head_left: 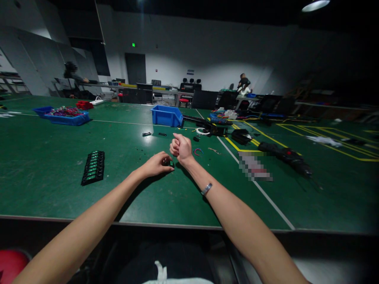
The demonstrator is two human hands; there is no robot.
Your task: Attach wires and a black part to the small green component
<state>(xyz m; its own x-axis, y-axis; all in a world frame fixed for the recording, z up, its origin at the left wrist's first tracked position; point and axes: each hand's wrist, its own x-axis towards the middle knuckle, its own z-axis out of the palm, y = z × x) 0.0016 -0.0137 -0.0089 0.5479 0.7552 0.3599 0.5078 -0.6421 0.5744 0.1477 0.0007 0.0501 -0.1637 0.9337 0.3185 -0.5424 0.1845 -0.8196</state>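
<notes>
My left hand (156, 164) is closed on a small black part with a green face (169, 163), held low over the green table (124, 205). Just to the right and slightly farther off, my right hand (181, 148) is curled with its fingers pressed together; whatever it may hold is too small or hidden to name. To the left lies a black tray (93, 167) with several green pieces in a column. Beyond my hands are two small black strips, one (146, 134) at the left and another (162, 134) nearer the middle.
A blue bin (167, 116) stands beyond my hands. Blue trays of coloured wires (67, 112) are at the back left. Right of my hands lie a red and blue wire (198, 152), a white ring (203, 131) and a long black tool (286, 157). People are in the background.
</notes>
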